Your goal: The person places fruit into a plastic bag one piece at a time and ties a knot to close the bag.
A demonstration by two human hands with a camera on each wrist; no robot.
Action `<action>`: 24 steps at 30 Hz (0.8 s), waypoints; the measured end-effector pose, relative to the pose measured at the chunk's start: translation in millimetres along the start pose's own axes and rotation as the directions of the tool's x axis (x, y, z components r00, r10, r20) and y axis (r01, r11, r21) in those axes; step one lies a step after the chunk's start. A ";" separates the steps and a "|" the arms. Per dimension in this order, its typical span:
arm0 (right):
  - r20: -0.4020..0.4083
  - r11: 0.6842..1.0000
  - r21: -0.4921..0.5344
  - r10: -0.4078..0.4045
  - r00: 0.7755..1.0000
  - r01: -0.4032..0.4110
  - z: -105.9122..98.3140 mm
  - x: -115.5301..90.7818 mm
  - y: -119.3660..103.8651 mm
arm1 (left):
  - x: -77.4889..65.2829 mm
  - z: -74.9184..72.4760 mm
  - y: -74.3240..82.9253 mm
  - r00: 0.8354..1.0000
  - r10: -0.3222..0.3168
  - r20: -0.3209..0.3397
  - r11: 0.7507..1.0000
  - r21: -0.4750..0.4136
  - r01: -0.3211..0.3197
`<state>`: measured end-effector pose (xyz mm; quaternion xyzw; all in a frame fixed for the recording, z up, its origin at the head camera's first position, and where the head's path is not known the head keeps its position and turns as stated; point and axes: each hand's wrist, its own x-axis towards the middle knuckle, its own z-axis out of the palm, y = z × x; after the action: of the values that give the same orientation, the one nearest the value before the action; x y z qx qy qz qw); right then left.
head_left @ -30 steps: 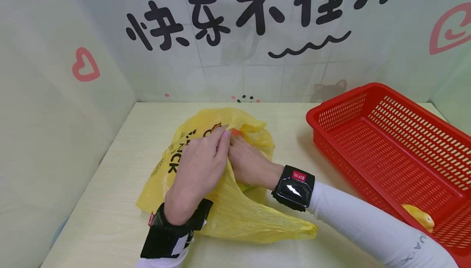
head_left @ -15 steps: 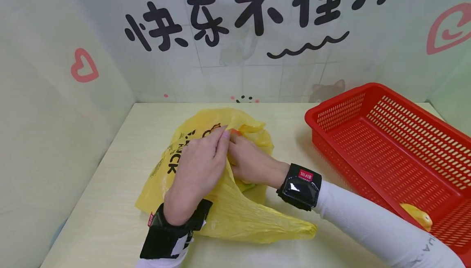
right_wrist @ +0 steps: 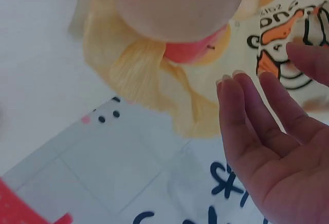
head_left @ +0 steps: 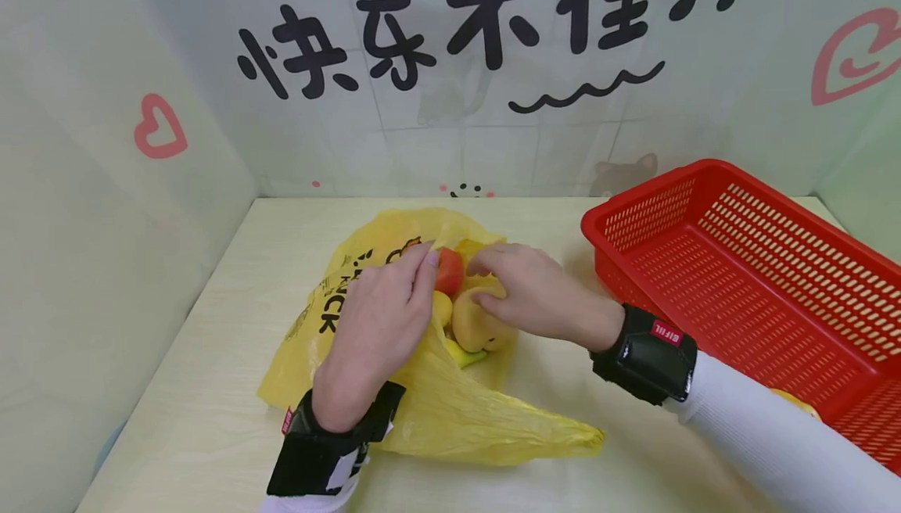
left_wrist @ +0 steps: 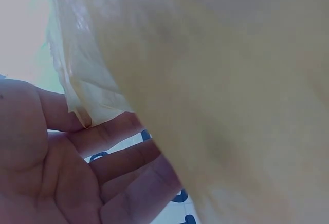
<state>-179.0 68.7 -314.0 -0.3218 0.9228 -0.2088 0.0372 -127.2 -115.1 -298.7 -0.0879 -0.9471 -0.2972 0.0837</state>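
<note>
A yellow plastic bag (head_left: 394,403) with black print lies on the table, its mouth facing right. My left hand (head_left: 383,317) pinches the upper edge of its mouth, thumb beneath. In the left wrist view the bag's film (left_wrist: 221,100) covers most of the picture, beside the fingers. My right hand (head_left: 538,290) is at the mouth with fingers bent loosely, thumb tip over a round yellow fruit (head_left: 472,325). A red fruit (head_left: 449,272) shows behind it, and a smaller yellow one (head_left: 441,308) to its left. In the right wrist view the fingers stand apart, holding nothing.
A red perforated plastic basket (head_left: 651,263) stands at the right on the table (head_left: 211,341). Part of a yellow item (head_left: 795,402) shows in it behind the right forearm. Printed white sheets form the back wall (head_left: 422,153) and sides.
My right hand, earlier deep in the bag's mouth, has drawn back to the right, and the fruit it covered now shows. The left hand and the bag have stayed put.
</note>
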 end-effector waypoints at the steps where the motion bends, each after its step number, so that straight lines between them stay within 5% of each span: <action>1: -0.008 1.000 -0.002 0.006 1.000 -0.006 -2.9 -2.8 2.9 | -0.3 0.0 -0.2 1.000 0.000 -0.001 1.000 0.002 0.000; 9: -0.098 0.999 -0.031 0.042 0.994 -0.045 -30.8 -25.3 23.5 | -1.2 0.0 -1.2 1.000 -0.011 0.008 1.000 0.001 0.011; 15: -0.105 0.985 0.013 0.174 0.979 -0.173 -55.9 -45.8 39.7 | -0.4 0.4 0.4 1.000 -0.003 0.011 1.000 0.002 0.003; 24: -0.104 0.948 -0.055 0.308 0.946 -0.314 -78.7 -71.2 77.4 | -1.2 -0.7 0.1 1.000 -0.002 0.003 1.000 0.001 0.002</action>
<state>-183.4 195.2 -278.8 -0.1631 0.9694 -0.1826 0.0148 -125.9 -115.6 -298.3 -0.0873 -0.9475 -0.2966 0.0819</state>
